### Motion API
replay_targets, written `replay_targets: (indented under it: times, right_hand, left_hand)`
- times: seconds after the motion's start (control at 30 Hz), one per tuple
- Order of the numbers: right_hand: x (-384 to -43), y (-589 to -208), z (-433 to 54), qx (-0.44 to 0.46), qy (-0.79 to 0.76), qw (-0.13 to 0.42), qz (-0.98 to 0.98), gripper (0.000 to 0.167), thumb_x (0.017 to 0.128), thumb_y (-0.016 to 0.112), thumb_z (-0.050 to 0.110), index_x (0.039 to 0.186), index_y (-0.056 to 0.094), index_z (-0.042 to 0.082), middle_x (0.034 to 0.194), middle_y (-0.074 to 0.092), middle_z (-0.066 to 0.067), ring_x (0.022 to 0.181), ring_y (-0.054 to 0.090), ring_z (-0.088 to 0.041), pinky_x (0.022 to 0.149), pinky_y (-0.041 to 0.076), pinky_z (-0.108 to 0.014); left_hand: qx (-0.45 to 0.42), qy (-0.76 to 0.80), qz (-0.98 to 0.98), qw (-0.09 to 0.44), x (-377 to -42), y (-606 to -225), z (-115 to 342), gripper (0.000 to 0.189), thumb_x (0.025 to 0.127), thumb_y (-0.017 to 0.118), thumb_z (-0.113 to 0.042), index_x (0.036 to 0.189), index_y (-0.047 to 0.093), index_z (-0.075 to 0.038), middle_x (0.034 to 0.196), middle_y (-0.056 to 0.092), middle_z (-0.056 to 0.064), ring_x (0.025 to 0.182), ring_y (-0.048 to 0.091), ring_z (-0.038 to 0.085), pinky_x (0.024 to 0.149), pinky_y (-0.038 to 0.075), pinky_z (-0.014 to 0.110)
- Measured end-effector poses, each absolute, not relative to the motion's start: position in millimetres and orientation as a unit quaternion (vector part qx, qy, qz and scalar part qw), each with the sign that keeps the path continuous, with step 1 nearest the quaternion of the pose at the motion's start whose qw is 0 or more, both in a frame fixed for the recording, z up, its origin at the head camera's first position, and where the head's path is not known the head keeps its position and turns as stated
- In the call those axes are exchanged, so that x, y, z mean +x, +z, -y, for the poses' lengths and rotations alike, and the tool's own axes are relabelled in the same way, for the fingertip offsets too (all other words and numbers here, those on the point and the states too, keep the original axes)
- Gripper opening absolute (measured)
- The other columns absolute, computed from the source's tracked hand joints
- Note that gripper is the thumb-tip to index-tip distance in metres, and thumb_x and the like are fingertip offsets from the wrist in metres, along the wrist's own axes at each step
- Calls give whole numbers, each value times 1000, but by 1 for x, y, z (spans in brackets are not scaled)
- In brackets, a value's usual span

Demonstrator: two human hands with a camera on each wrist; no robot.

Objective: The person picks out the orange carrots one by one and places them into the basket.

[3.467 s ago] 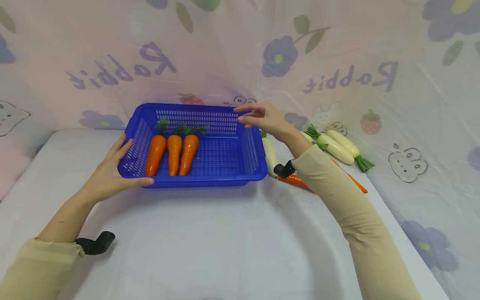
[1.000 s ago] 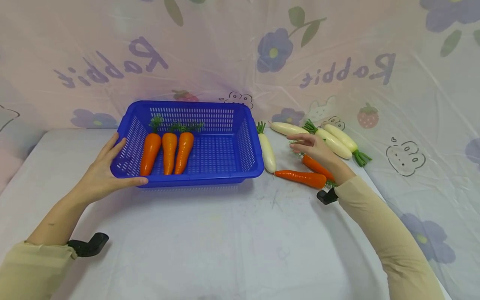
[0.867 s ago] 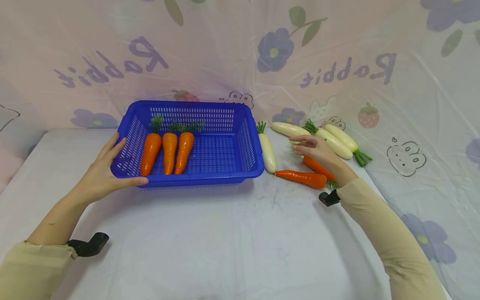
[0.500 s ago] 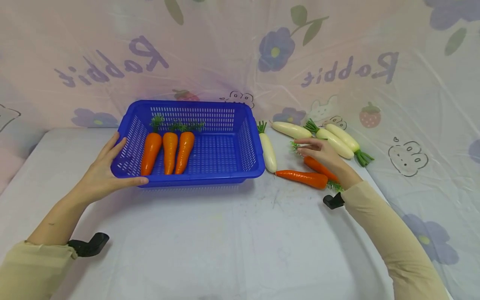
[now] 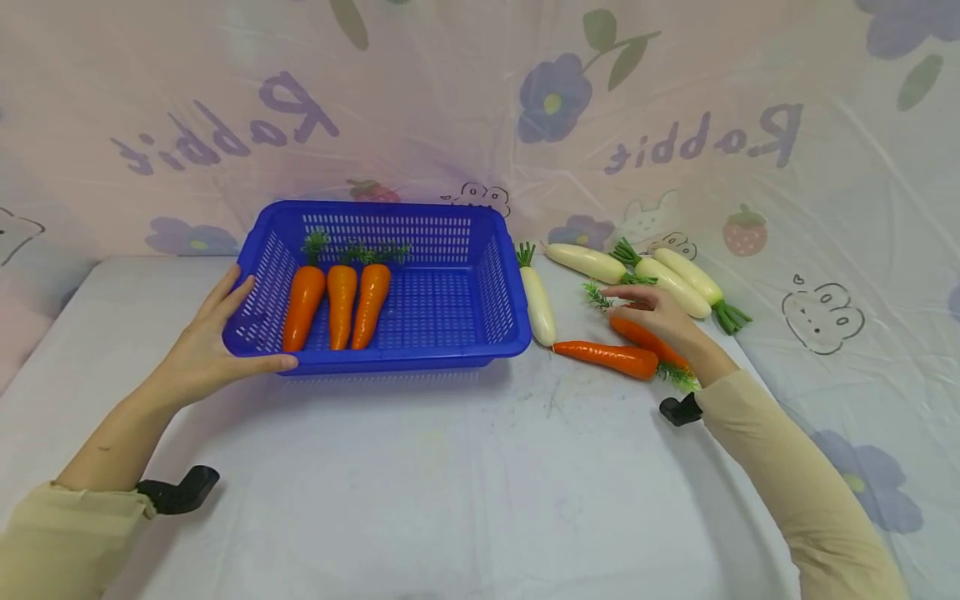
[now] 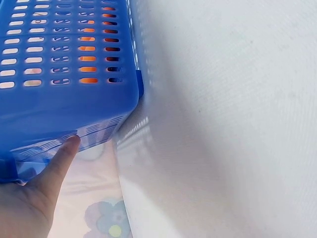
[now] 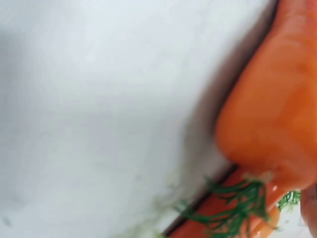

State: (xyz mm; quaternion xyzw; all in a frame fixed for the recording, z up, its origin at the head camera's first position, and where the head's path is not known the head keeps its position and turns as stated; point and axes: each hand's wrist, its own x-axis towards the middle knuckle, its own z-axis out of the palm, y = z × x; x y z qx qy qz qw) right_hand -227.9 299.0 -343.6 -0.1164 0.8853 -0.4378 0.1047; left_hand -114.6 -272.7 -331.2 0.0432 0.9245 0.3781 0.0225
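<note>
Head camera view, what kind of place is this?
Probably a staged tabletop set rather than a kitchen: a table under a white cover, a cartoon "Rabbit" sheet hung behind, and a blue basket with neatly laid carrots.

**Hands and arms: position and state**

Left hand (image 5: 206,350): fingers straight and spread, thumb (image 6: 58,161) extended forward, palm turned inward. Left forearm bare, angled up from lower left, beige sleeve pushed back. Right hand (image 5: 660,321): palm down, fingers curved loosely downward, index extended leftward. Right arm sleeved to the wrist, reaching in from lower right. Black wrist mounts on both arms.
</note>
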Motion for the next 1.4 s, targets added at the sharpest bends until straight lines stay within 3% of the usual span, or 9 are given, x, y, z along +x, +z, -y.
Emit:
replay_targets:
  times: [0.13, 0.23, 0.73, 0.97, 1.4]
  right_hand:
    - [-226, -345, -303, -125, -439, 95, -885, 43, 92, 63, 20, 130, 57, 2, 141, 48, -19, 133, 40, -28, 114, 27, -52]
    - [-226, -348, -307, -133, -437, 89, -885, 43, 91, 64, 18, 130, 57, -1, 144, 43, -23, 138, 33, -34, 115, 22, -57]
    - [-223, -354, -327, -134, -404, 132, -895, 43, 91, 65, 17, 128, 57, -3, 154, 28, -22, 142, 22, -42, 110, 23, -65]
    - [-220, -356, -333, -153, -391, 152, -895, 38, 91, 61, 5, 127, 57, -6, 153, 27, -26, 141, 18, -48, 111, 21, -66]
    - [-223, -366, -342, -197, -365, 135, -900, 38, 90, 61, 2, 127, 56, -4, 144, 37, -31, 136, 24, -50, 108, 20, -69]
  left_hand:
    - [42, 375, -926, 24, -115, -332, 273, 116, 74, 81, -36, 155, 1, -15, 161, -16, 1, 146, -8, 44, 103, 8, 78]
    - [42, 376, -925, 24, -115, -332, 273, 116, 74, 81, -36, 155, 1, -15, 161, -16, 1, 146, -8, 45, 103, 8, 78]
    - [42, 379, -924, 19, -115, -331, 272, 116, 74, 81, -36, 155, 2, -12, 161, -15, 2, 146, -6, 44, 104, 8, 78]
    - [43, 381, -923, 20, -115, -332, 272, 115, 74, 81, -35, 155, 2, -13, 161, -15, 2, 146, -7, 44, 104, 9, 78]
    - [43, 379, -924, 21, -115, -331, 272, 116, 74, 81, -35, 155, 2, -13, 161, -15, 1, 146, -7, 44, 104, 8, 77]
